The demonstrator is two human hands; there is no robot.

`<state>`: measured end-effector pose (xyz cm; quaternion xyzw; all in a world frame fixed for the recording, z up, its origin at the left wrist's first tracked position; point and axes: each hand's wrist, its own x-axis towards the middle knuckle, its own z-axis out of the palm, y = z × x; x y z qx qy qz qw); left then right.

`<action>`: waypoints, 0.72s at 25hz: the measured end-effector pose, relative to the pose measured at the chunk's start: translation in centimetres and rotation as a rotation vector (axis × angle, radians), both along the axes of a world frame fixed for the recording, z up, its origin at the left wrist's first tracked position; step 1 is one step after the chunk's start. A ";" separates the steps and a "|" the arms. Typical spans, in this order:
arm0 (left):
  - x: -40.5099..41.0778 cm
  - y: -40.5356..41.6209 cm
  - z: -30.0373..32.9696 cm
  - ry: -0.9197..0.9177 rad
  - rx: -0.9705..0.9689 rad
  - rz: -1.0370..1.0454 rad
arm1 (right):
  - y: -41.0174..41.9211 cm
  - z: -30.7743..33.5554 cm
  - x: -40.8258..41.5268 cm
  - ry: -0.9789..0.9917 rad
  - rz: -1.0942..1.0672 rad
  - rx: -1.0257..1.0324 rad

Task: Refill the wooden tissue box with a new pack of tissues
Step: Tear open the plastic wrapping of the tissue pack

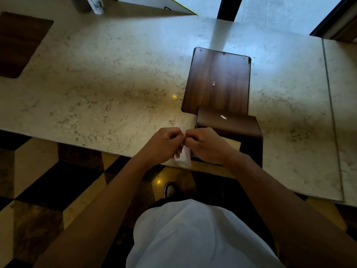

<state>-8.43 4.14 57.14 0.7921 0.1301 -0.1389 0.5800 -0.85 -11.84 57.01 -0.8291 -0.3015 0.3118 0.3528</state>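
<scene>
Left hand: pinches the tissue pack wrapper.
Right hand: pinches opposite, probably to tear it.
Wooden box: beside, waiting.

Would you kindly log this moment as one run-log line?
stage: opening pack | left hand + right hand: pinching tissue pack | wooden tissue box: on counter

counter | tissue box at near edge | lid flat behind it | tissue pack left of box
</scene>
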 end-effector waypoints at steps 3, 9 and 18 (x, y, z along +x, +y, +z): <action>0.3 -0.5 0.0 -0.019 -0.050 0.065 | 0.1 0.2 -0.2 0.034 -0.114 0.071; 1.2 -0.7 0.4 -0.048 0.121 0.106 | 0.3 0.1 -0.3 -0.001 -0.211 0.067; 0.5 2.6 1.0 -0.082 0.713 0.027 | -2.7 0.8 2.6 -0.446 -0.301 -0.151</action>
